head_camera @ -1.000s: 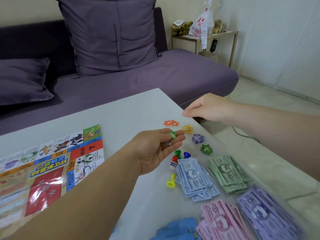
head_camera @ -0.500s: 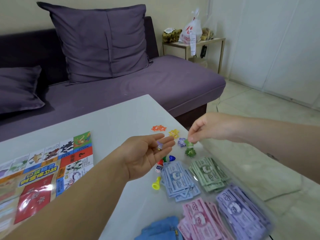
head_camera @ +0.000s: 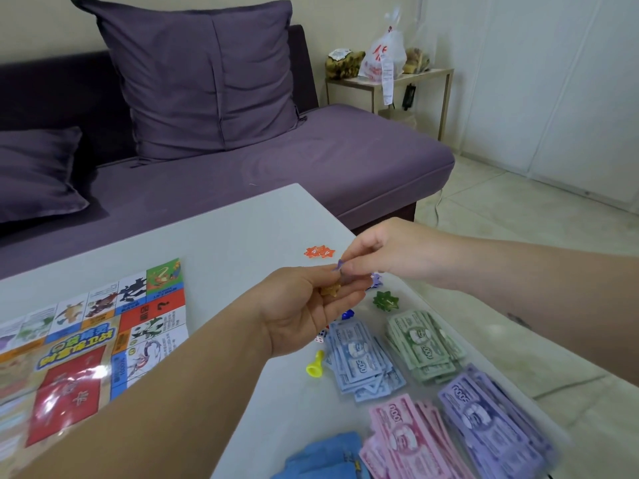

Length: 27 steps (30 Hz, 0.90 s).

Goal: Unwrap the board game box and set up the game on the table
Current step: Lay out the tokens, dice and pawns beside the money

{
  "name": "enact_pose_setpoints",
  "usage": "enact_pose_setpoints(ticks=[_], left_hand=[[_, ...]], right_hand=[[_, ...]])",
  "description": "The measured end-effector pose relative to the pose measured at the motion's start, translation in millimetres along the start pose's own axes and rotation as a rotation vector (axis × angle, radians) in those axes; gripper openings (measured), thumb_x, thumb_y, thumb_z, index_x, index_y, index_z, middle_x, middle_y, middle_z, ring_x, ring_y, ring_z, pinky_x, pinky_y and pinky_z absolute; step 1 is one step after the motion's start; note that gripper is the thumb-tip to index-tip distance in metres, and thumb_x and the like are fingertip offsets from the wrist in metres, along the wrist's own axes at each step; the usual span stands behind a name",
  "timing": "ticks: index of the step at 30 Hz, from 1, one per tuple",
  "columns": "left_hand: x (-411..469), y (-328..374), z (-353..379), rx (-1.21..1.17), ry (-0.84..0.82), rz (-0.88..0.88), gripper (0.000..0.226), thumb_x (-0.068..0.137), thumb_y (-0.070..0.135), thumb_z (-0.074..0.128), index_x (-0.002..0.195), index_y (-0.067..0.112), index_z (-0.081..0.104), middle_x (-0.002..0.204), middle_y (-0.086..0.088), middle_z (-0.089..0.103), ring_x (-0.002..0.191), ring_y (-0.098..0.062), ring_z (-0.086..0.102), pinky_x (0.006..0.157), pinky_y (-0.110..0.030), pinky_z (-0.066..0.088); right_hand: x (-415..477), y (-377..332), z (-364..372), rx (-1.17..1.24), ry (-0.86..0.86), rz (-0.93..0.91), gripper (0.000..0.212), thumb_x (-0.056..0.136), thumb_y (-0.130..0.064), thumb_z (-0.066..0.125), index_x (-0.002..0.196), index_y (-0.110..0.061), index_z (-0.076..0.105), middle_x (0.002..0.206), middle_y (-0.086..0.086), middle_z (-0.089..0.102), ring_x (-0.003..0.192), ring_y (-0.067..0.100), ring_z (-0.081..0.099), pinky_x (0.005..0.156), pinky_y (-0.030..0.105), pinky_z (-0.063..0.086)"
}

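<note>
My left hand (head_camera: 304, 309) is cupped palm-up over the white table (head_camera: 221, 236), with a yellow star token (head_camera: 330, 290) lying in it. My right hand (head_camera: 387, 252) reaches in from the right and pinches a purple star token (head_camera: 338, 265) just above the left fingertips. On the table lie orange star tokens (head_camera: 320, 252), a green star token (head_camera: 385, 301) and more purple tokens (head_camera: 376, 280), partly hidden. The colourful game board (head_camera: 86, 340) lies flat at the left. Play money sits in blue (head_camera: 361, 361), green (head_camera: 422, 344), pink (head_camera: 408, 440) and purple (head_camera: 491, 423) piles.
A yellow pawn (head_camera: 314, 364), a blue pawn (head_camera: 346, 314) and a die (head_camera: 320, 337) lie by the blue notes. More blue notes (head_camera: 321, 461) sit at the bottom edge. A purple sofa (head_camera: 311, 167) with cushions stands behind the table; a side table (head_camera: 390, 84) is beyond it.
My right hand moved left from the green token pile to my left palm and now pinches a purple token there. The left hand lifted slightly.
</note>
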<state>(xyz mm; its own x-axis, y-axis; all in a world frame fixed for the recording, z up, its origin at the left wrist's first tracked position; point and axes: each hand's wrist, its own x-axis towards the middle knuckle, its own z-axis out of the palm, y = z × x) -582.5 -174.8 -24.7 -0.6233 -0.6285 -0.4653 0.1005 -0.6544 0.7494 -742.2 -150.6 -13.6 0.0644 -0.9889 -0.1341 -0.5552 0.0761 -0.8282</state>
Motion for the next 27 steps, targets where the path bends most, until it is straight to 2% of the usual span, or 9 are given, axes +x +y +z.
enact_pose_setpoints(ticks=[2,3,7,12,15,19,22,24,27], left_hand=[[-0.4,1.7,-1.4,-0.03,0.019,-0.004,0.026,0.096,-0.001,0.037,0.112,-0.008,0.056,0.101,-0.022,0.07,0.087,-0.025,0.071,0.075,-0.029,0.058],[-0.4,2.4,-3.0,-0.05,0.036,-0.002,0.028,0.095,-0.002,0.034,0.114,-0.008,0.053,0.102,-0.023,0.069,0.088,-0.028,0.07,0.076,-0.031,0.058],[-0.1,2.0,-9.2,-0.059,0.101,0.029,0.038,0.095,-0.011,0.024,0.125,-0.003,0.046,0.107,-0.024,0.066,0.095,-0.03,0.067,0.073,-0.03,0.058],[2.6,-0.3,-6.9,0.027,0.185,0.071,0.041,0.099,-0.007,0.029,0.136,0.005,0.041,0.112,-0.02,0.066,0.094,-0.025,0.068,0.069,-0.027,0.059],[2.4,0.9,-2.8,0.033,0.193,0.14,0.044,0.099,-0.004,0.029,0.141,0.01,0.037,0.114,-0.014,0.067,0.096,-0.024,0.068,0.075,-0.031,0.059],[5.5,3.8,3.1,0.016,0.228,0.272,0.04,0.101,0.005,0.032,0.138,0.017,0.043,0.115,-0.001,0.068,0.107,-0.022,0.063,0.096,-0.042,0.047],[7.2,6.2,7.8,0.044,0.233,0.334,0.038,0.101,0.007,0.032,0.132,0.02,0.049,0.114,0.004,0.069,0.107,-0.019,0.062,0.102,-0.043,0.041],[7.5,9.6,9.4,0.065,0.242,0.362,0.039,0.099,0.005,0.033,0.13,0.021,0.051,0.115,0.005,0.068,0.107,-0.02,0.062,0.102,-0.042,0.041],[6.2,11.7,10.1,0.166,0.305,0.404,0.042,0.096,0.001,0.035,0.129,0.021,0.053,0.12,0.003,0.064,0.11,-0.018,0.06,0.102,-0.041,0.042]], right_hand=[[2.3,2.2,-4.5,0.079,0.047,0.057,0.002,0.083,-0.019,0.07,0.083,-0.02,0.072,0.062,-0.016,0.064,0.047,-0.012,0.051,0.048,0.003,0.034],[3.2,4.3,-7.8,0.085,0.068,0.088,0.002,0.083,-0.02,0.069,0.083,-0.021,0.071,0.065,-0.015,0.064,0.047,-0.011,0.051,0.048,0.005,0.034],[7.7,19.3,-18.1,-0.123,0.114,0.135,0.006,0.08,-0.025,0.073,0.087,-0.025,0.073,0.083,-0.014,0.07,0.081,-0.003,0.06,0.073,0.01,0.041],[10.3,23.1,-11.1,-0.273,0.183,0.079,0.011,0.079,-0.029,0.074,0.085,-0.021,0.071,0.071,-0.015,0.063,0.066,-0.003,0.056,0.056,0.005,0.038],[10.6,14.1,-10.1,-0.163,0.206,0.036,0.014,0.082,-0.034,0.07,0.089,-0.022,0.074,0.076,-0.017,0.066,0.071,-0.004,0.058,0.06,0.009,0.04],[11.5,-3.0,5.7,-0.087,0.012,0.079,0.021,0.083,-0.042,0.066,0.086,-0.023,0.074,0.079,-0.014,0.068,0.068,-0.001,0.053,0.063,0.016,0.037],[19.8,-4.8,18.1,0.101,0.062,0.12,0.015,0.081,-0.036,0.067,0.076,-0.023,0.07,0.085,0.001,0.063,0.071,0.014,0.045,0.063,0.027,0.034],[23.7,-6.3,19.5,0.214,0.092,0.149,0.013,0.083,-0.033,0.065,0.078,-0.022,0.069,0.083,-0.003,0.063,0.071,0.014,0.043,0.06,0.026,0.032],[25.7,-7.1,9.3,0.091,0.174,0.14,0.013,0.087,-0.033,0.064,0.079,-0.024,0.07,0.076,-0.01,0.067,0.071,0.009,0.048,0.059,0.022,0.033]])
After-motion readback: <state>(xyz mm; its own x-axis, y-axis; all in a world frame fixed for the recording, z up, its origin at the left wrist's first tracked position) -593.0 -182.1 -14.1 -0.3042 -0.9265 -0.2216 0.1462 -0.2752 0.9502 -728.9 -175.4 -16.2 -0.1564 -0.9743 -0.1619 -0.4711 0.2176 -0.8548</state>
